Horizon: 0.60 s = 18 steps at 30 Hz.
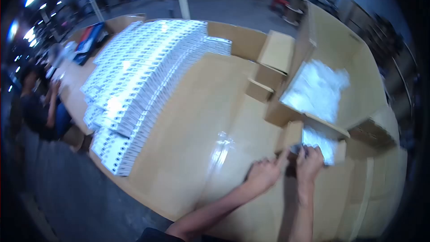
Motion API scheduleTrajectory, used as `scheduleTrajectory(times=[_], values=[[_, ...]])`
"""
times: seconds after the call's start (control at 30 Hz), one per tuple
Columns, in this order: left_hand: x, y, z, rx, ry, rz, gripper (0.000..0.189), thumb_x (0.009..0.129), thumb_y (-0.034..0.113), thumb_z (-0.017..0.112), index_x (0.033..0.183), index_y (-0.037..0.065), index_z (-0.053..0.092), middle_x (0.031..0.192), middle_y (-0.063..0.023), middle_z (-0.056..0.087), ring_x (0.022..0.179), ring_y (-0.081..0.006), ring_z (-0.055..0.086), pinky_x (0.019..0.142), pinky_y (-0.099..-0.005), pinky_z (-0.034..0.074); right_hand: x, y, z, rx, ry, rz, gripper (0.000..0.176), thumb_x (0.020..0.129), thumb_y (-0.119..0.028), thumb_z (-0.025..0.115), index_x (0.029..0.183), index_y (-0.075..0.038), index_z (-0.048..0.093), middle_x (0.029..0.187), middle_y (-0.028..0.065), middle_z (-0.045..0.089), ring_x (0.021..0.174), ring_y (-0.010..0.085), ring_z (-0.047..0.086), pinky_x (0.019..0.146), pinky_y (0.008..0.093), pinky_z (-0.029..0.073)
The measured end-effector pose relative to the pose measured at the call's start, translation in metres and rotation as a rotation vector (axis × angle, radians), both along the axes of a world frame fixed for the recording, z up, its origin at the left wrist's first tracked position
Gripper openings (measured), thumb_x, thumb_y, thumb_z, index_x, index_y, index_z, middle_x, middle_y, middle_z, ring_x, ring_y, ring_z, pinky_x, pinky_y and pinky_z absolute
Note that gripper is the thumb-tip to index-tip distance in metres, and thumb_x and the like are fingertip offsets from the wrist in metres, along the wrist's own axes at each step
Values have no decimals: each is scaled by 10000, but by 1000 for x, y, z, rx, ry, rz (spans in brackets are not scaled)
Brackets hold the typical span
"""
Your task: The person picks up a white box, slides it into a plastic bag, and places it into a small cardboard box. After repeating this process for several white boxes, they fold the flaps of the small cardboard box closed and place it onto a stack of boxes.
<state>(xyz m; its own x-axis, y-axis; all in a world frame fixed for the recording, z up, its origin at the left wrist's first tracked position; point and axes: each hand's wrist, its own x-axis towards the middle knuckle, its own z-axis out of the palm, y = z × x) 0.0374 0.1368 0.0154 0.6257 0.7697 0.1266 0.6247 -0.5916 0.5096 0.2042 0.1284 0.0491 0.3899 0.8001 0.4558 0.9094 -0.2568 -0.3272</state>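
Observation:
My left hand (265,172) reaches in from below, its index finger stretched out toward the near left corner of a small cardboard box (291,135). The other fingers look loosely bent, with nothing visible in them. My right hand (310,165) is at the near side of that box, fingers bent and pressed together. A small dark thing shows by its fingertips, too blurred to name. Clear plastic bags (323,145) lie inside the small box, just beyond my right hand.
A large open carton (365,76) holds a heap of clear plastic bags (317,88). Closed cardboard boxes (277,51) stand beside it. Long rows of white boxes (134,76) cover the left of the cardboard-topped table (197,116). Another person (42,107) sits at the far left.

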Motion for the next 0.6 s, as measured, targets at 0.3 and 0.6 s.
scheduleTrajectory(times=[0.3,0.6], values=[[-136,105,49,-257,-288,-123,769,987,235,664,1634,139,260,1160,-227,660,1070,-393,635,968,-503,506,2,-15,8,-313,3,-8,345,1048,-219,538,1148,61,714,1210,248,588,949,420,647,812,492,516],[-180,247,31,122,-195,237,547,945,190,683,1419,-27,519,1247,-257,615,1208,-416,574,1062,-483,469,-102,67,84,235,190,414,340,1018,-175,557,1257,51,646,1253,250,575,1076,414,619,907,471,504]])
